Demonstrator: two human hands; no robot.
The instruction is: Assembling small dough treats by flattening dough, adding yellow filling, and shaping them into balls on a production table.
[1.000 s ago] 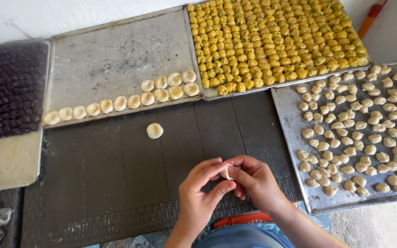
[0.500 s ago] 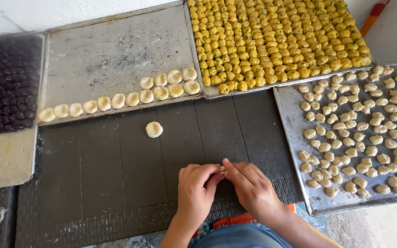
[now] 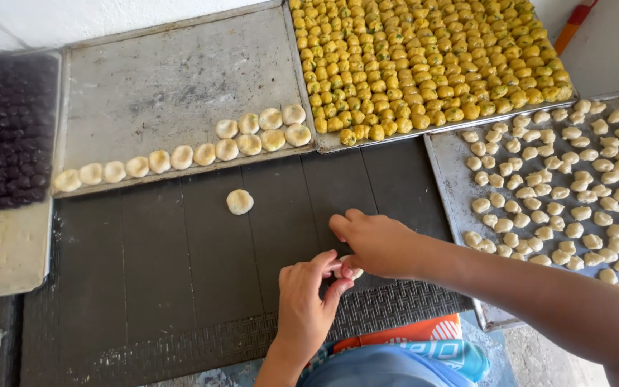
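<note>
My left hand (image 3: 308, 301) and my right hand (image 3: 374, 244) meet over the dark mat (image 3: 180, 287), fingers closed around one small pale dough piece (image 3: 349, 271) that peeks out between them. A single flattened filled dough round (image 3: 239, 201) lies on the mat beyond my hands. Behind it a metal tray (image 3: 166, 86) carries a row of similar pale rounds (image 3: 202, 152) along its near edge.
A tray of several yellow filling balls (image 3: 424, 57) sits at the top right. A tray of small pale dough pieces (image 3: 574, 186) lies at the right. A tray of dark balls (image 3: 1, 129) stands at the left. An orange and blue packet (image 3: 424, 337) lies near my lap.
My hands dropped from in front of me toward the mat and moved slightly forward; the right hand now covers most of the dough piece.
</note>
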